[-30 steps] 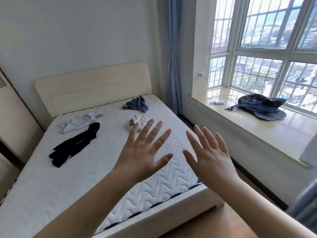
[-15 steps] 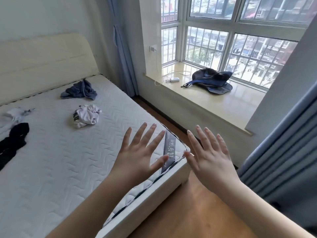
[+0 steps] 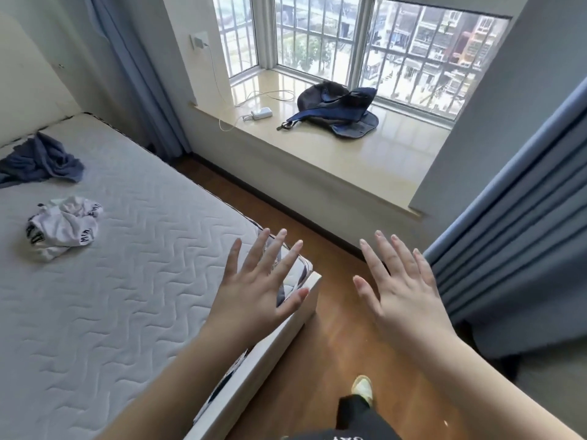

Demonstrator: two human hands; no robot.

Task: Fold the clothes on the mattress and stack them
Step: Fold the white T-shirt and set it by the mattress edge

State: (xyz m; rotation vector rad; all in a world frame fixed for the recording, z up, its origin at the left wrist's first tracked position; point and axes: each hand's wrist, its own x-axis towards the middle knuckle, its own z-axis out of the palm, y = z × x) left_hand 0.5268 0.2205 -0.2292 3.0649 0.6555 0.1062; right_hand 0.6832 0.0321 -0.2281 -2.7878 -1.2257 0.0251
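cut off: crumpled blue cloth garment (image 3: 39, 160) on white quilted mattress (image 3: 120, 281), left edge clips it
hands: left hand (image 3: 257, 289) and right hand (image 3: 401, 289) both fingers spread, holding nothing
nearby: crumpled white lettered garment (image 3: 62, 227)

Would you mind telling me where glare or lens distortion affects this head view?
Head view: daylight glares off the glossy windowsill beside the dark bag; wide-angle bending slants the curtain and window frame; both hands and the mattress look sharp.

Two garments (image 3: 62, 228) on mattress (image 3: 111, 296); bag (image 3: 336, 111) on windowsill (image 3: 333, 154) right.
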